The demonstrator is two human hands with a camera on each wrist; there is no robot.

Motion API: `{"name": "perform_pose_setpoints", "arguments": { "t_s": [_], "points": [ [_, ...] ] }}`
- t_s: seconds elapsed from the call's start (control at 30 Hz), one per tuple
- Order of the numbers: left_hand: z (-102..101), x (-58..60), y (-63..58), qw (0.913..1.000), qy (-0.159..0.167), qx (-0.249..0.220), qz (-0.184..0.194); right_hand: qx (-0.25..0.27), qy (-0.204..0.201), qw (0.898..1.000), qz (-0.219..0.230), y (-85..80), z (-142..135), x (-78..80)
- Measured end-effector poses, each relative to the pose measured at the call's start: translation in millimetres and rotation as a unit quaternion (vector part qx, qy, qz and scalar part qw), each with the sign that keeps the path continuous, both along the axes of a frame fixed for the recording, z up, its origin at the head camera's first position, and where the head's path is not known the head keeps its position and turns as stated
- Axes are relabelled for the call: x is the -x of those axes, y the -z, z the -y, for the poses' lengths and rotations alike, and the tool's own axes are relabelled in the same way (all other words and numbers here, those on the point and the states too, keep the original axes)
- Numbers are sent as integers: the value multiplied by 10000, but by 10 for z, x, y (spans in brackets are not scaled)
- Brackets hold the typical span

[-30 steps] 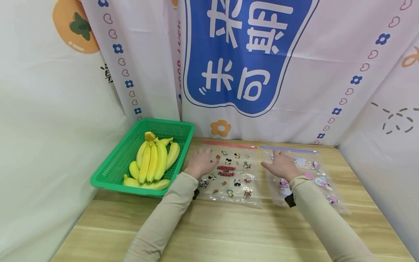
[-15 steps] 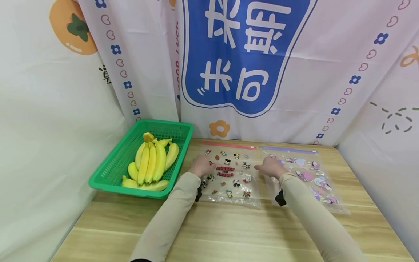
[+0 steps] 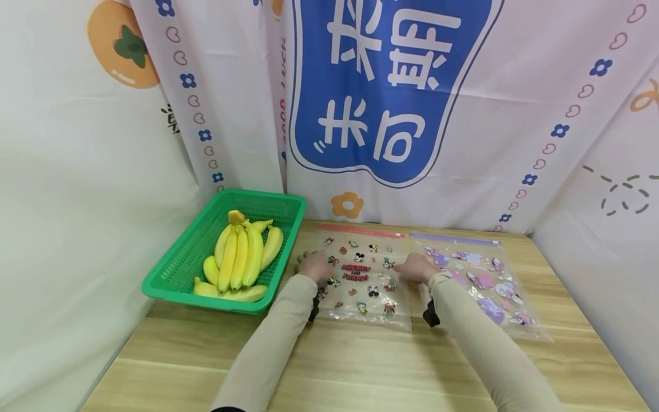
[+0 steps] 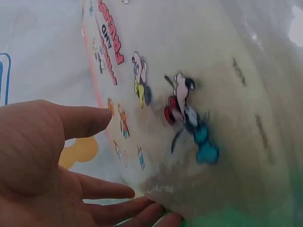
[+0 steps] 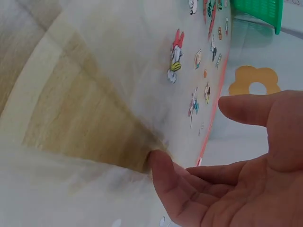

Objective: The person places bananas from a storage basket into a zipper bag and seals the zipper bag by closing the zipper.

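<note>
A clear zip bag with cartoon prints, red lettering and a red zip strip (image 3: 360,230) lies flat on the table. My left hand (image 3: 315,267) is at its left edge. In the left wrist view the thumb (image 4: 87,122) stands apart from the loosely extended fingers (image 4: 106,187), nothing pinched between them. To the right lies a second clear zip bag (image 3: 481,280) with pink and purple prints. My right hand (image 3: 416,268) is over the narrow gap between both bags. In the right wrist view a fingertip (image 5: 158,161) is down at the facing bag edges; whether it presses plastic is unclear.
A green plastic basket (image 3: 170,289) with several bananas (image 3: 238,257) stands left of the bags, close to my left hand. A printed white curtain (image 3: 247,143) hangs behind the wooden table (image 3: 355,366). More white cloth hangs on both sides.
My right hand has moved left from over the purple-zip bag to the gap between the bags. My left hand has shifted slightly lower at the red-zip bag's left side. Both bags stay put.
</note>
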State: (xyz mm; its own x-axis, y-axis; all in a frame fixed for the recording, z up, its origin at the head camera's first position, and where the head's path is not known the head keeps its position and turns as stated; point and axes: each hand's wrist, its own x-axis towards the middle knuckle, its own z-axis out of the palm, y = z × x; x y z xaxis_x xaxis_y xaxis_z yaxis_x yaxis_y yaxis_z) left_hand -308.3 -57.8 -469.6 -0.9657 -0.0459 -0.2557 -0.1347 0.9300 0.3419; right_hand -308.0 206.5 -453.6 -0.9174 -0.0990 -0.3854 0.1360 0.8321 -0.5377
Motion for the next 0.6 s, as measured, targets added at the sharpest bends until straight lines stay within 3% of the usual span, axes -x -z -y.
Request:
{"name": "perform_pose_setpoints", "arguments": {
  "t_s": [0.17, 0.37, 0.6],
  "points": [
    [-11, -18, -21, 10000, -60, -52, 2, 544, 176, 9982, 199, -8, -3, 12],
    [32, -55, -62, 9998, 42, -177, -79, 1435, 403, 9875, 509, 43, -26, 23],
    [112, -128, -139, 9941, -108, -1041, -275, 2057, 516, 9767, 340, -27, -16, -56]
  ]
}}
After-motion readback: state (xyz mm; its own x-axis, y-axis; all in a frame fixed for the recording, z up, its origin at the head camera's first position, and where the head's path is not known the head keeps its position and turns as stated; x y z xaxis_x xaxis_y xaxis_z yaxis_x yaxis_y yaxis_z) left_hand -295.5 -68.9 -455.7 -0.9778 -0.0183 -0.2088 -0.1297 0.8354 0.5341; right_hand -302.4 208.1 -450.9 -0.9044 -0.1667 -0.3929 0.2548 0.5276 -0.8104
